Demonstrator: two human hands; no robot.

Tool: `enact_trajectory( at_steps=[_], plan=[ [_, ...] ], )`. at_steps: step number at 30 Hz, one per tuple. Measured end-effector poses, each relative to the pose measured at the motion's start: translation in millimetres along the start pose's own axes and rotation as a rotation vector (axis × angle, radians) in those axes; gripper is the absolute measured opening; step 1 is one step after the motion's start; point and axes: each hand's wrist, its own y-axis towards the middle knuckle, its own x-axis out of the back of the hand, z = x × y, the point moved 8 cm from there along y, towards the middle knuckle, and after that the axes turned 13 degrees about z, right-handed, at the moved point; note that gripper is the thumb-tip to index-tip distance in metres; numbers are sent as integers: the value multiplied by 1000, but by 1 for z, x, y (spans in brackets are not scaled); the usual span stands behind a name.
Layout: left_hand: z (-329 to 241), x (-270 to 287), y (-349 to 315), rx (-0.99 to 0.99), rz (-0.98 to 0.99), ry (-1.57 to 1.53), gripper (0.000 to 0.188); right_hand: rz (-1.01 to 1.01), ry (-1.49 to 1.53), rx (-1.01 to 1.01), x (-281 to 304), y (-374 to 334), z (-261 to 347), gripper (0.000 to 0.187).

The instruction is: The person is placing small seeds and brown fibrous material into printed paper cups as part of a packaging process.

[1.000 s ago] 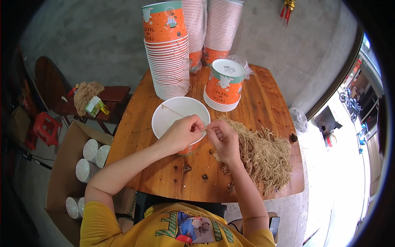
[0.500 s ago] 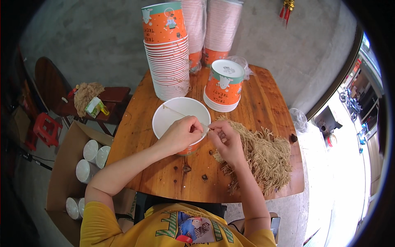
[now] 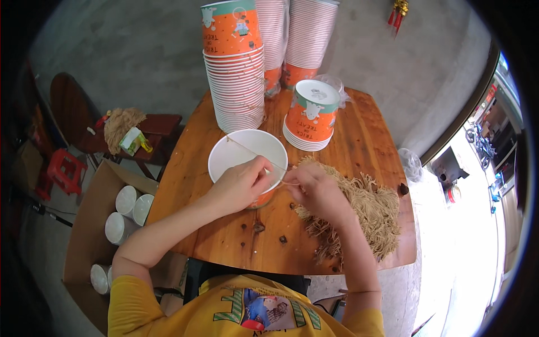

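Taking the white-lined paper bucket (image 3: 229, 160) on the wooden table (image 3: 297, 258) as a clock's centre, I see a thin cord (image 3: 242, 147) crossing its mouth from eleven towards four. The right hand (image 3: 320, 191) pinches the cord beside the rim at four. The left hand (image 3: 246, 182) curls over the rim near five; I can't tell what it grips. A tan string heap (image 3: 373, 208) lies at four, upturned nested buckets (image 3: 311, 121) stand at one, a taller stack (image 3: 236, 90) at twelve.
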Motion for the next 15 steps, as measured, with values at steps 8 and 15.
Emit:
enact_trajectory(
  at_steps=[8,15],
  plan=[
    [3,8,-46,-320,145,473,19,88,-278,104,10,15,11,16],
    [19,25,-60,-186,-33,153,21,8,35,84,-31,35,27,14]
  ],
)
